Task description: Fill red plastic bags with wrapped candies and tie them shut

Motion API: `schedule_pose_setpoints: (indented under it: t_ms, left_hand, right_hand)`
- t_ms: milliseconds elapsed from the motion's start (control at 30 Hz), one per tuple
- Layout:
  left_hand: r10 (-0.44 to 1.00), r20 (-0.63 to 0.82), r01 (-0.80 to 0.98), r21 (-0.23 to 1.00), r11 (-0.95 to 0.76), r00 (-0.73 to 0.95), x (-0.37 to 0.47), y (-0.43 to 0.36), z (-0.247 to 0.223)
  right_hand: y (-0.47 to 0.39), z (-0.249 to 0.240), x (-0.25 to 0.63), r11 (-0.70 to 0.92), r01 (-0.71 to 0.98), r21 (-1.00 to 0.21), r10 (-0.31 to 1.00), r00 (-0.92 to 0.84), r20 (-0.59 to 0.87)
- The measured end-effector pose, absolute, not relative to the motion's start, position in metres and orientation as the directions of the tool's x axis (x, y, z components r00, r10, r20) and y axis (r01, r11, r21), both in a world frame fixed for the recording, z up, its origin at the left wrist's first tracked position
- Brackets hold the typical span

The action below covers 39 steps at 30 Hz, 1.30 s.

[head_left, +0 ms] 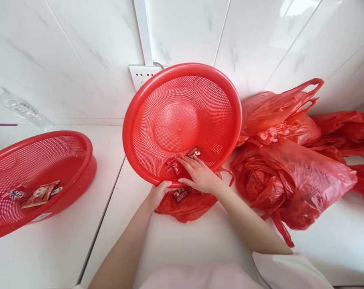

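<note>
Mostly white — tabletop (170,245), wall (88,52) behind basket (177,122).

Bright and evenly lit, with white glare between one and two o'clock on glossy, grey-veined white wall panels (299,8) and paler sheen past three on a translucent red plastic bag (320,176). Clear at centre on a round red plastic mesh basket (176,120); stretched toward nine on its similar red neighbour (49,156); washed out near ten on a transparent plastic bottle (25,110).
</note>
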<state>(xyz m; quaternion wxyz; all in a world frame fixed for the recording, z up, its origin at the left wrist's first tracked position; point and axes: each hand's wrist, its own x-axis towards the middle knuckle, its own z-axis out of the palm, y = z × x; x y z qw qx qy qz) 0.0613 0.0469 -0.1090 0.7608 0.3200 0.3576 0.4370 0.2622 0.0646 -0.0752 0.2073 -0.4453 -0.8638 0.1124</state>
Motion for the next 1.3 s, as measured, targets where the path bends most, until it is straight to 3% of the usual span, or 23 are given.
schedule_pose_setpoints:
  t_ms: [200, 500, 600, 700, 800, 900, 967, 1067, 1133, 1300]
  left_hand:
    - [0.910, -0.260, -0.443, 0.808, 0.388, 0.323, 0.055, 0.054, -0.111]
    - [0.924, -0.247, -0.517, 0.772, 0.369, 0.291, 0.055, 0.057, -0.103]
    - [0.928, -0.257, -0.512, 0.778, 0.364, 0.269, 0.054, 0.057, -0.103]
    - [0.933, -0.251, -0.516, 0.781, 0.352, 0.256, 0.054, 0.057, -0.103]
    - [0.944, -0.247, -0.521, 0.789, 0.326, 0.217, 0.053, 0.058, -0.103]
    - [0.945, -0.255, -0.524, 0.788, 0.325, 0.203, 0.053, 0.060, -0.104]
    - [0.943, -0.257, -0.528, 0.783, 0.330, 0.209, 0.052, 0.060, -0.105]
    - [0.932, -0.255, -0.524, 0.774, 0.356, 0.257, 0.052, 0.059, -0.107]
    - [0.913, -0.262, -0.504, 0.769, 0.394, 0.314, 0.053, 0.056, -0.105]
    - [0.863, -0.311, -0.451, 0.753, 0.479, 0.397, 0.060, 0.047, -0.103]
  right_hand:
    - [0.064, -0.065, 0.273, 0.594, 0.660, -0.459, 0.786, -0.598, 0.158]
    - [0.064, -0.060, 0.271, 0.613, 0.547, -0.569, 0.771, -0.569, 0.284]
    - [0.064, -0.060, 0.271, 0.460, 0.474, -0.751, 0.862, -0.440, 0.251]
    - [0.068, -0.063, 0.274, 0.207, 0.284, -0.936, 0.937, -0.334, 0.106]
    - [0.071, -0.065, 0.280, 0.057, 0.140, -0.989, 0.946, -0.324, 0.009]
    - [0.072, -0.063, 0.286, 0.077, 0.118, -0.990, 0.943, -0.331, 0.034]
    - [0.070, -0.058, 0.288, 0.161, 0.233, -0.959, 0.937, -0.342, 0.074]
    - [0.067, -0.050, 0.289, 0.347, 0.500, -0.794, 0.932, -0.280, 0.231]
    - [0.064, -0.047, 0.285, 0.429, 0.589, -0.685, 0.903, -0.251, 0.350]
    - [0.060, -0.059, 0.268, 0.532, 0.575, -0.621, 0.844, -0.422, 0.331]
